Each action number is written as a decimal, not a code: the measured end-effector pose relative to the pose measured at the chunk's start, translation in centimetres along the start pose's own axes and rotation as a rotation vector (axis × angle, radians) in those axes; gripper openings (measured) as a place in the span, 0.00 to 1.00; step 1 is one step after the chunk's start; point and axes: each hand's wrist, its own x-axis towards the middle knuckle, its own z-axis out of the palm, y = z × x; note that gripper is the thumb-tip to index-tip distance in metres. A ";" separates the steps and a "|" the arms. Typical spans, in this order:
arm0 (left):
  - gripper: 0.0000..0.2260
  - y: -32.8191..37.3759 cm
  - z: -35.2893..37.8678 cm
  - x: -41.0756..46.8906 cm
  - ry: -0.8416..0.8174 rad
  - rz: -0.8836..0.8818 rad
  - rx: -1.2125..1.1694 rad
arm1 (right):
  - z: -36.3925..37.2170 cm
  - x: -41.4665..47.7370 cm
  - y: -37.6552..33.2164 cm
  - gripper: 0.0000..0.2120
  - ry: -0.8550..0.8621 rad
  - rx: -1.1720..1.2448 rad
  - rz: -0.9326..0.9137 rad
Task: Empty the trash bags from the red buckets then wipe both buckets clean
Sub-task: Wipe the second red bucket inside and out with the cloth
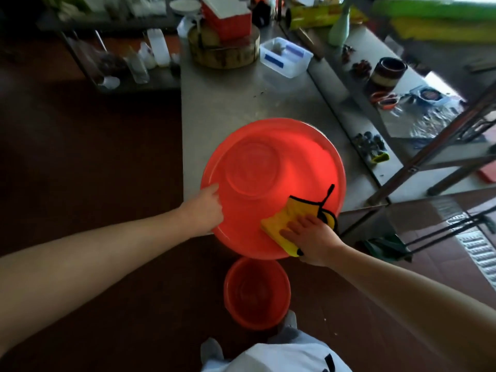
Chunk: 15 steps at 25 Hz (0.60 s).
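Counter: grey stainless-steel counter [214, 103]; carries the bucket being worked on at its near edge.
Bucket A: large round red plastic bucket [295, 162], tipped so its mouth faces the person, lower rim hanging past the counter's near edge. No bag visible inside.
Bucket B: smaller round red plastic bucket [257, 294], upright on the floor below bucket A, just in front of the person's feet. No bag visible; wiped or not, cannot tell.
Cloth: yellow wiping cloth with black trim [279, 221], flat against bucket A's inner wall by the near right rim.
Left hand [206, 210]: grasps bucket A's left rim, steadying it.
Right hand [314, 237]: fingers straight, pressing on the cloth.
Progress: bags judged emptied; wiping of A under way; B probably left.
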 end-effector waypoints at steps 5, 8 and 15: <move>0.24 3.8 1.1 0.4 -0.376 -0.139 -0.015 | 0.1 0.8 -1.9 0.38 0.030 -0.013 -0.018; 0.34 9.0 1.4 2.7 -0.326 -0.200 -0.352 | 0.4 0.8 -2.1 0.39 0.032 0.011 0.006; 0.30 11.7 3.6 5.5 -0.060 -0.256 -0.450 | 0.6 3.2 -1.3 0.41 -0.078 0.258 0.016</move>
